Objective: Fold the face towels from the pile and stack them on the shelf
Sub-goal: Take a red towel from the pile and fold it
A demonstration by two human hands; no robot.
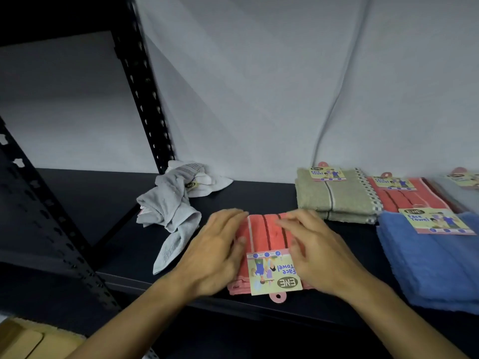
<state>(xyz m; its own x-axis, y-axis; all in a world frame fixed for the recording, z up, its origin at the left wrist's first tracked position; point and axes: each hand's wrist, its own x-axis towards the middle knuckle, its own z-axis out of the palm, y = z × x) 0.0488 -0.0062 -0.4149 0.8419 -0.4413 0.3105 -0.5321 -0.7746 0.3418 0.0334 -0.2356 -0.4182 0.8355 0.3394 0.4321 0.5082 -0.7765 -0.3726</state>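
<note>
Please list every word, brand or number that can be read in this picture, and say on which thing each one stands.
"ENE" and "Face Towel": upside down, on the card label of the coral towel under both hands.
"ENE", "Face Towel": label on the blue towel.
"ENE", "Face Towel": label on the olive towel.
"Face Towel", blurred: label on the far coral towel.
"ENE": tag in the unfolded grey pile.
Label at the right edge: too blurred.
No numbers.

Storage or stockroom area, possibly retail. Indicators: black slotted-steel shelving upright (pixel 145 99), dark shelf board (pixel 259 195), folded face towels carrying printed retail hang tags (pixel 328 174), plain white backdrop sheet (pixel 259 86).
</note>
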